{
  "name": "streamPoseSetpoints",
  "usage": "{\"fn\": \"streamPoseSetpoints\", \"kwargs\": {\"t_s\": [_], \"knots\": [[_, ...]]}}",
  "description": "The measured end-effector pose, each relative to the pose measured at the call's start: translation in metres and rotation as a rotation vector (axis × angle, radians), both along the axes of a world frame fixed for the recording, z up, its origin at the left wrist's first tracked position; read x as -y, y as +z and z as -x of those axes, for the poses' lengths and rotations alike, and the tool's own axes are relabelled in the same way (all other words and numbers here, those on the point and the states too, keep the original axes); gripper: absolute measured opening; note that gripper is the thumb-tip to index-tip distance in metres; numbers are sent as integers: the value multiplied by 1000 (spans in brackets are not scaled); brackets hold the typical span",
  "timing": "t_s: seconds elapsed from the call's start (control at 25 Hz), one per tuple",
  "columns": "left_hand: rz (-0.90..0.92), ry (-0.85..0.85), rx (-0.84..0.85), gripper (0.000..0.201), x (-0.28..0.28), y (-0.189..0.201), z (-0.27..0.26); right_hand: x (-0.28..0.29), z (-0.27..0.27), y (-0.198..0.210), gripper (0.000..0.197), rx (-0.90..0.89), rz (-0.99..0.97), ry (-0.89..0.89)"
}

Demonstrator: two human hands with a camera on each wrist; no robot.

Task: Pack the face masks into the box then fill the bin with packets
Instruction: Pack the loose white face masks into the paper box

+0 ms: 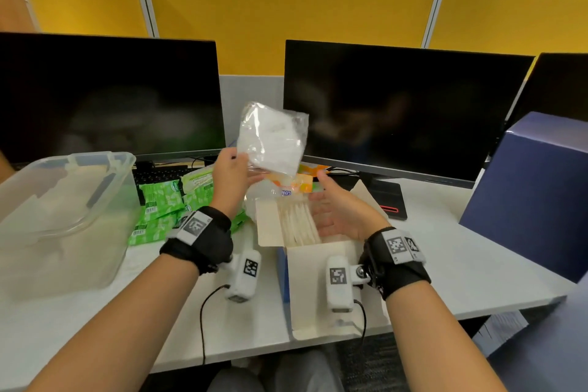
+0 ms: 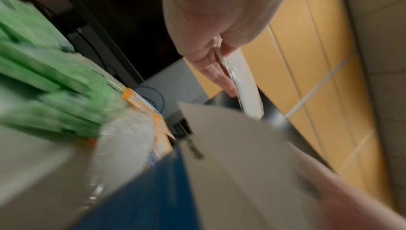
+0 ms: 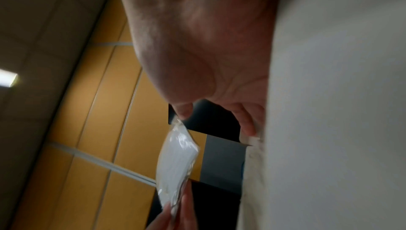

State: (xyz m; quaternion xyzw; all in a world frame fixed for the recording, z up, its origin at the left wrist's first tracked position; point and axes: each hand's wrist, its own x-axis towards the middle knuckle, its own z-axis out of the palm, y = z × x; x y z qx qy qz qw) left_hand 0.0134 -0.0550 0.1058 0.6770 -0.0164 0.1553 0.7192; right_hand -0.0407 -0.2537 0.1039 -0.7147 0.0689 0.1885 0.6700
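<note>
My left hand [image 1: 237, 157] pinches a white face mask in a clear wrapper [image 1: 273, 137] by its lower left edge and holds it up above the open box [image 1: 318, 267]. In the left wrist view the left hand [image 2: 222, 63] has straight fingers along one side of the wrapper [image 2: 246, 91] and the thumb on the other. Several wrapped masks [image 1: 297, 226] stand inside the box. My right hand [image 1: 327, 200] hovers open over the box, palm turned left. In the right wrist view its thumb tip [image 3: 183, 112] touches the wrapper's corner [image 3: 178, 157].
A clear plastic bin [image 1: 63, 200] stands at the left, with green packets [image 1: 162, 204] piled beside it. An orange packet [image 1: 299, 184] lies behind the box. Two dark monitors [image 1: 397, 111] line the back. A large blue box [image 1: 534, 194] stands at the right.
</note>
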Motion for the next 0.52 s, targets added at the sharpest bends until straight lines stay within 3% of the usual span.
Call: {"fn": "streamPoseSetpoints", "kwargs": {"t_s": [0.16, 0.28, 0.4, 0.44, 0.52], "knots": [[-68, -271, -125, 21, 47, 0, 15, 8, 0, -5, 82, 33, -282, -56], [-433, -142, -64, 16, 56, -16, 19, 7, -2, -13, 62, 43, -240, -116], [-537, -253, -56, 30, 57, -35, 28, 13, -2, -13, 43, 113, -314, -242], [-703, -268, -40, 40, 57, -40, 28, 17, 0, -9, 39, 164, -309, -257], [-1027, -256, -29, 53, 57, -44, 24, 27, 8, 7, 42, 312, -68, -238]]}}
